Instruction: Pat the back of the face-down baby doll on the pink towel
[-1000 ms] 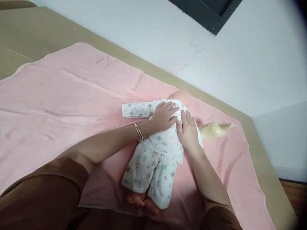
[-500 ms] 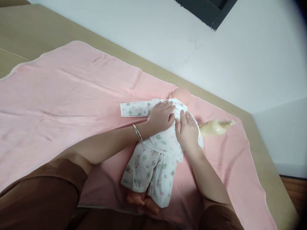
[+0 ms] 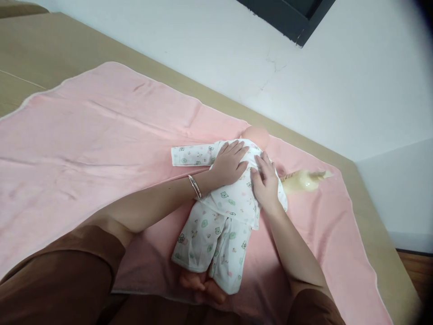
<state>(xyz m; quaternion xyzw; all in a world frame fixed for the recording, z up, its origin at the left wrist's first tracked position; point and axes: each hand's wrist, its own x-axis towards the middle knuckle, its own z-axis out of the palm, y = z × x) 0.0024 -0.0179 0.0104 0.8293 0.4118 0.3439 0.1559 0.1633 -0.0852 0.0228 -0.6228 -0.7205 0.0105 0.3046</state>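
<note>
A baby doll (image 3: 256, 135) lies stretched out with its smooth head away from me, dressed in a white printed top (image 3: 237, 206) and matching trousers (image 3: 198, 232). Bare feet (image 3: 214, 290) stick out of the trouser legs. My left hand (image 3: 229, 164), a bracelet on its wrist, rests flat on the upper left of the top, fingers spread. On the right side of the same top lies my right hand (image 3: 267, 187), fingers extended and slightly bent. One sleeve (image 3: 191, 155) points out to the left, flat, with no doll hand showing.
A pink blanket (image 3: 101, 131) spreads under the doll over a wooden table (image 3: 30, 49). Right of the doll lies a glossy pale-yellow object (image 3: 304, 180), its kind unclear. A white wall (image 3: 209, 54) with a dark frame (image 3: 291, 20) stands behind.
My right hand has shifted slightly on the top, its fingers now more bent and spread. My left hand and the doll stay nearly the same; the view has tilted a little.
</note>
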